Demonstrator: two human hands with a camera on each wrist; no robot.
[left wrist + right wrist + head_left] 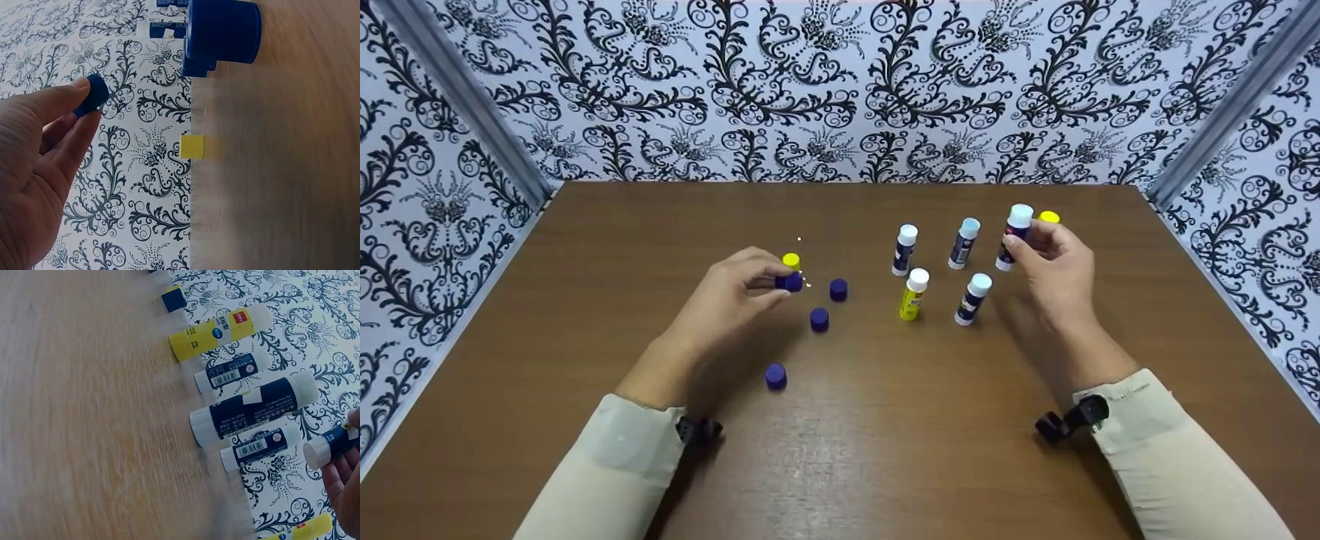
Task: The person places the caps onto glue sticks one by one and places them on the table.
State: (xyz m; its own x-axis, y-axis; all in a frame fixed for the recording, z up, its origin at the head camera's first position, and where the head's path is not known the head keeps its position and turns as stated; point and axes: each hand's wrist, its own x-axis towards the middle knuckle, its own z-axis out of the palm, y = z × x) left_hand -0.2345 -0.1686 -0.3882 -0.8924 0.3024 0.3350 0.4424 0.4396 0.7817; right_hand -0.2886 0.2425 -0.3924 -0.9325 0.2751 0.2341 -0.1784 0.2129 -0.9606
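My left hand (742, 289) pinches a dark blue cap (790, 282) between thumb and fingertips, above the table. A yellow cap (790, 261) sits just behind it. My right hand (1057, 270) grips a navy glue stick (1018, 236) by its side, upright with its white end up; the right wrist view shows its white base (318, 454) raised. Left of this hand stand navy glue sticks (904, 250), (962, 244), (973, 299) and a yellow glue stick (911, 295), all with pale tops. A yellow-topped glue stick (1049, 217) is partly hidden behind the right hand.
Three more blue caps (838, 290), (819, 319), (776, 376) lie on the brown table (855, 450) between the hands. Small white crumbs (808, 285) lie near the left fingertips. Patterned walls (825, 90) enclose the table at the back and sides.
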